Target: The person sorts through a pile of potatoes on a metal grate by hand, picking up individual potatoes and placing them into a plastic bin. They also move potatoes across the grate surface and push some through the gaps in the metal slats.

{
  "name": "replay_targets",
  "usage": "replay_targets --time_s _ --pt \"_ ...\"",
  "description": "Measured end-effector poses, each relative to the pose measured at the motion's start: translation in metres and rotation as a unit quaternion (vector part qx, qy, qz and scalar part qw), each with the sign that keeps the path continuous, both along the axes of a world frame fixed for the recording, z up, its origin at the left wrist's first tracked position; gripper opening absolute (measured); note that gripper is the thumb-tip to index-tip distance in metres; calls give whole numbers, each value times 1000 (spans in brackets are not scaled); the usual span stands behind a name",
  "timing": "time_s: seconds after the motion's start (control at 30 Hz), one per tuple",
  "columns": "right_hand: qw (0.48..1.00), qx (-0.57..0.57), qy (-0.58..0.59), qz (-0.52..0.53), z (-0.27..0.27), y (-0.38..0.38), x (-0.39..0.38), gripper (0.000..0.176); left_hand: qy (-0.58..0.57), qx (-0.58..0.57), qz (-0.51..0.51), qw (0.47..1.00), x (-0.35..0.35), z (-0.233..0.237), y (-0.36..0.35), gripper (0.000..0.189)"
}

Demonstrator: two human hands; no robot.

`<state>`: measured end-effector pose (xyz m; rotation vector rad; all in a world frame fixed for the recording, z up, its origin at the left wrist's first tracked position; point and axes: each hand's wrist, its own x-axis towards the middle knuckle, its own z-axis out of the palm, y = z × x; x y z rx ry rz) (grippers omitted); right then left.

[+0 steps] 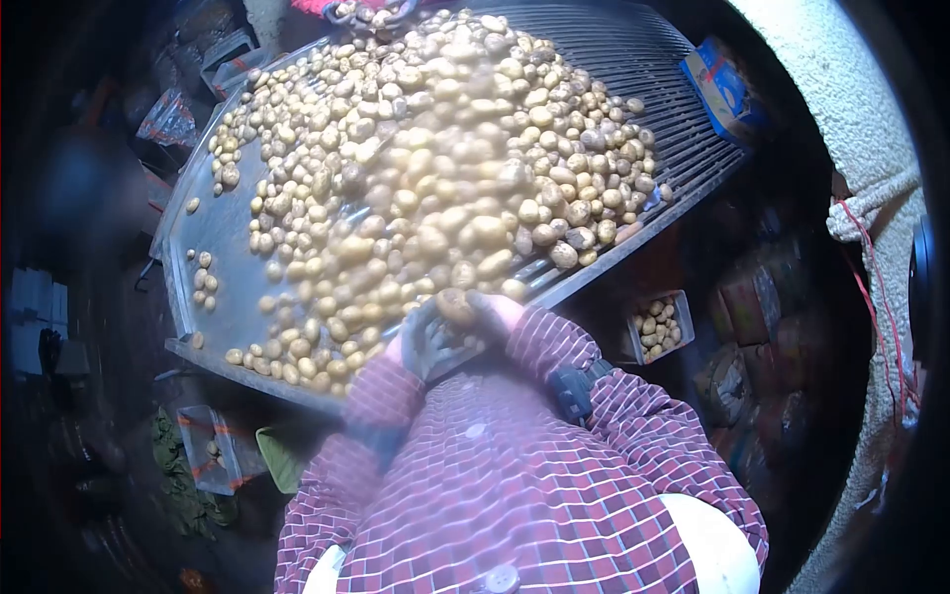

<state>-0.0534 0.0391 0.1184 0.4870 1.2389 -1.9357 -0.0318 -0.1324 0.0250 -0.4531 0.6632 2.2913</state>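
Close in front of my chest, both gloved hands meet around a brownish potato (456,307). My left hand (427,343), in a grey glove, is cupped with its fingers against the potato's left side. From the right, my right hand (486,319) closes on the same potato; its fingers are partly hidden and blurred. Just beyond my hands a large heap of potatoes (396,188) covers the sorting table (223,327), the nearer middle of it smeared by motion.
Metal slats (614,49) form the table's far right part, with a blue box (719,89) at its edge. A crate of potatoes (657,327) stands below right, another crate (210,450) below left. Across the table, another person's gloved hands (371,18) touch the heap.
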Motion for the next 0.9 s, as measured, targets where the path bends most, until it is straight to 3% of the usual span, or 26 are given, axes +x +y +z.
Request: replay_targets --time_s 0.03,0.07,0.1,0.13,0.2,0.27,0.3,0.37,0.4,0.47,0.5,0.53,0.6,0.67,0.7,0.73,0.77,0.8,0.83,0.87,0.9 --pt "999 -15 17 31 17 0 -2 38 36 11 -8 999 -2 -37 -7 71" --pt "997 -31 31 58 25 4 -4 37 22 -29 -19 999 -4 -29 -11 64" --pt "989 56 78 111 14 12 -10 42 9 -70 -32 997 -7 -14 -14 57" --pt "969 142 123 162 -11 24 -18 47 -5 -112 -46 993 -9 1 -16 51" --pt "933 189 206 228 -104 76 -29 60 -24 -157 -51 986 -10 12 -21 50" --pt "980 68 175 60 -124 133 4 69 -36 -170 -57 983 -7 8 -28 49" --pt "987 -19 93 -130 -95 152 37 70 -64 -200 -48 976 -7 14 -26 46" --pt "951 -100 67 -283 -136 212 91 59 -13 -185 -101 977 -8 -26 -39 38" --pt "934 -41 22 -353 -146 232 118 48 10 -171 -132 976 -11 -44 -48 35" --pt "880 24 -90 -465 -164 263 178 40 19 -41 -121 992 -19 -63 -70 28" --pt "867 19 -94 -489 -178 276 218 39 51 -235 -48 970 -26 -35 -55 28" --pt "857 10 -94 -506 -193 285 258 38 89 -419 36 903 -35 -5 -44 29" --pt "822 89 -208 -523 -214 292 324 42 324 -622 135 700 -71 -44 -78 34" --pt "745 221 -309 -548 -224 281 361 51 461 -763 36 452 -115 -36 -100 46" --pt "707 163 -385 -570 -276 309 404 55 467 -786 -19 405 -136 -60 -119 54" --pt "654 109 -459 -592 -325 335 446 59 445 -780 -86 431 -149 -73 -125 60" --pt "693 175 -418 -561 -310 334 434 57 445 -782 -105 423 -154 -74 -126 63" --pt "808 324 -274 -409 -300 336 418 56 446 -783 -123 416 -158 -75 -128 65" --pt "793 602 -70 -62 -296 344 402 54 461 -780 -114 407 -162 -73 -131 67" --pt "675 732 69 59 -299 352 376 54 424 -762 -92 481 -161 -73 -133 67" --pt "762 618 51 -185 -291 349 331 39 383 -738 -70 552 -156 -61 -126 66"
